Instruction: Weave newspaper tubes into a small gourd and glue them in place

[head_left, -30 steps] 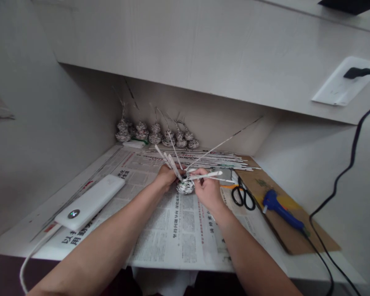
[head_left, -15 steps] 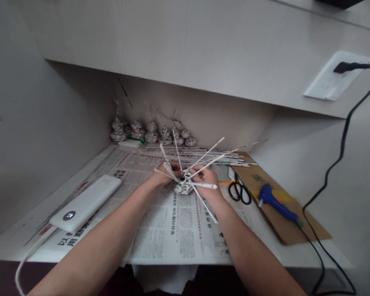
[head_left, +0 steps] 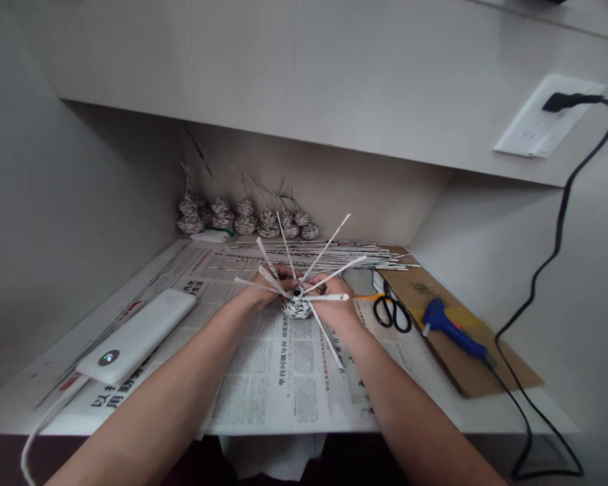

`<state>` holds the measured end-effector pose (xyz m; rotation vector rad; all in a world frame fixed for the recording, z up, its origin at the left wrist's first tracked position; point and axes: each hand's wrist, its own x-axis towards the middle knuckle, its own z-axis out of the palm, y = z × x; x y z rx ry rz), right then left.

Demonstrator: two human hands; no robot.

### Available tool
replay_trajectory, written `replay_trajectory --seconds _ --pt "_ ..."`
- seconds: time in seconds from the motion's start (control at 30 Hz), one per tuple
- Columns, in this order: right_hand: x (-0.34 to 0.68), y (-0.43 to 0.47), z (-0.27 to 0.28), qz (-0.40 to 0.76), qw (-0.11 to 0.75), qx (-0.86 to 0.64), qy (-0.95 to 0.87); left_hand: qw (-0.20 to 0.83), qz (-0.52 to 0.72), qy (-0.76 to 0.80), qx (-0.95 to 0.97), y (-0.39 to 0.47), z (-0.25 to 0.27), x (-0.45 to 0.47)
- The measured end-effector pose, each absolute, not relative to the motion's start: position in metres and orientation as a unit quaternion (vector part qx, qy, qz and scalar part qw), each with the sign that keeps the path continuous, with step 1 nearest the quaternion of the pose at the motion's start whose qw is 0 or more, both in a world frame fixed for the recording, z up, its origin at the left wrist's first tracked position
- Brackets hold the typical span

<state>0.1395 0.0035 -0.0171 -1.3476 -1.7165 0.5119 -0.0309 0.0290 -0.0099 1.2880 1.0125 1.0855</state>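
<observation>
A small round body woven from rolled newspaper strips [head_left: 297, 308] sits on the newspaper sheet, with several white paper strips fanning out from its dark top opening. My left hand [head_left: 272, 282] is closed on its far left side, fingers curled at the rim. From the right, my right hand [head_left: 333, 291] pinches at the rim among the strips, its thumb and fingers bent. The strips and the woven body partly cover the fingertips of both hands. Behind them lies a bundle of thin rolled paper strips [head_left: 314, 256].
Several woven gourd shapes [head_left: 244, 219] stand along the back wall. A white power bank [head_left: 142, 334] with a cable lies at left. To the right are black-handled scissors [head_left: 392, 315] and a blue glue gun [head_left: 453, 329] on a cardboard sheet [head_left: 507, 371]. Its cord [head_left: 557, 236] crosses the right side.
The view has shifted slightly. Both hands stay at the woven body's rim; the right fingers have moved in closer, and the long strip on the right has swung, its thin far end no longer showing.
</observation>
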Motion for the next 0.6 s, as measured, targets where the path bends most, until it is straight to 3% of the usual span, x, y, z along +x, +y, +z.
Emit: replay_trajectory --seconds 0.3,0.6 --pt "0.14 0.002 -0.017 0.15 0.428 -0.548 -0.703 0.593 0.435 0.423 0.529 0.023 -0.001 -0.029" --pt "0.138 -0.004 -0.007 0.255 0.438 -0.525 -0.684 0.579 0.465 0.417 0.525 0.028 -0.007 -0.031"
